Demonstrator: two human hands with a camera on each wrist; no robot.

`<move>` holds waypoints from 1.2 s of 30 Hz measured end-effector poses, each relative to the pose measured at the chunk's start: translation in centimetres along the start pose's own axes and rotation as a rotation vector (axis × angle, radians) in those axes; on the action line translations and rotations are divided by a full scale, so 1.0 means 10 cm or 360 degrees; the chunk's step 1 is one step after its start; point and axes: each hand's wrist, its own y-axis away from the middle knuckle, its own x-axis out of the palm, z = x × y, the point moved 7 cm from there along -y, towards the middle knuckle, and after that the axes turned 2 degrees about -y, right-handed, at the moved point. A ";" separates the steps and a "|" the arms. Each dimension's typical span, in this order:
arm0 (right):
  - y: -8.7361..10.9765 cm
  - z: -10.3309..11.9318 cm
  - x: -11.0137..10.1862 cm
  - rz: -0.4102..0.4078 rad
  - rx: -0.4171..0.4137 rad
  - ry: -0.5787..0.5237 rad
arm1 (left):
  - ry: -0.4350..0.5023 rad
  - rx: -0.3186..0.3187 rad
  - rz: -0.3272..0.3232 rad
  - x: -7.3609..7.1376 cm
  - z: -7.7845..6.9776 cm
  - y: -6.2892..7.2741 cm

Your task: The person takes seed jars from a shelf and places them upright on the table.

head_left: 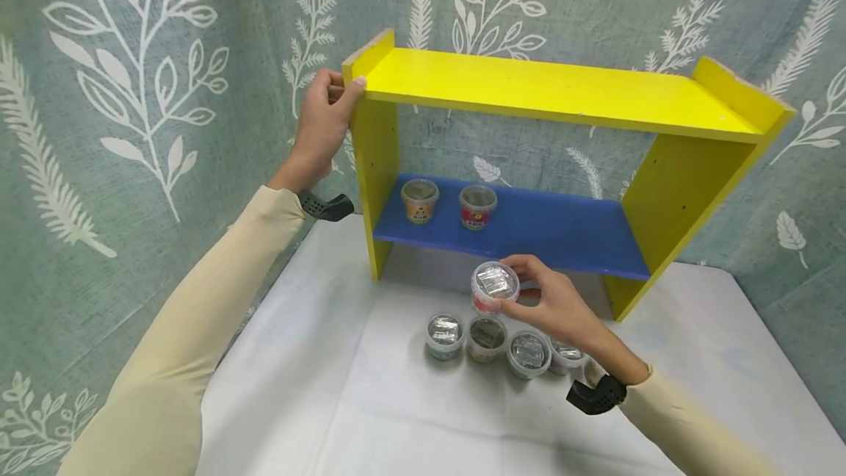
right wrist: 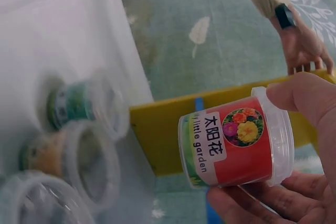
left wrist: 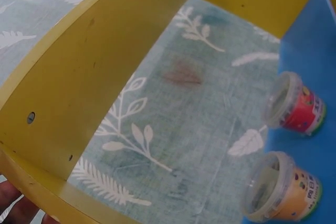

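Note:
My right hand (head_left: 551,303) grips a small lidded tub (head_left: 494,286) above the table, in front of the blue shelf (head_left: 555,230). In the right wrist view this tub (right wrist: 233,142) has a red label with a flower picture and "My little garden". My left hand (head_left: 324,120) holds the upper left corner of the yellow shelf unit (head_left: 529,90), thumb at the front edge, fingers on the outer side. On the blue shelf stand two tubs: an orange-labelled tub (head_left: 419,201) at the left and a red-labelled tub (head_left: 477,207) beside it.
On the white tablecloth (head_left: 410,402) several more tubs stand in a row below the right hand, among them a green-labelled tub (head_left: 445,336) and a tub (head_left: 529,355) with silvery contents. A leaf-patterned curtain (head_left: 198,94) hangs behind and at the left.

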 end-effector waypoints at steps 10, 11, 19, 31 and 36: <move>0.08 0.05 0.37 0.0129 -0.0008 -0.0087 | -0.0023 -0.0001 -0.0018 -0.01 -0.01 0.01; 0.09 0.06 0.40 0.0144 -0.0002 -0.0095 | -0.0022 -0.0004 -0.0019 -0.01 -0.01 0.01; 0.12 0.09 0.57 0.0251 -0.0049 -0.0127 | -0.0005 -0.0012 -0.0020 -0.01 -0.01 0.01; 0.23 0.03 0.83 0.0357 0.0007 -0.0245 | -0.0016 0.0000 -0.0023 -0.01 -0.01 0.00; 0.26 0.05 0.92 0.0382 -0.0020 -0.0182 | -0.0025 -0.0006 -0.0016 -0.01 0.01 -0.01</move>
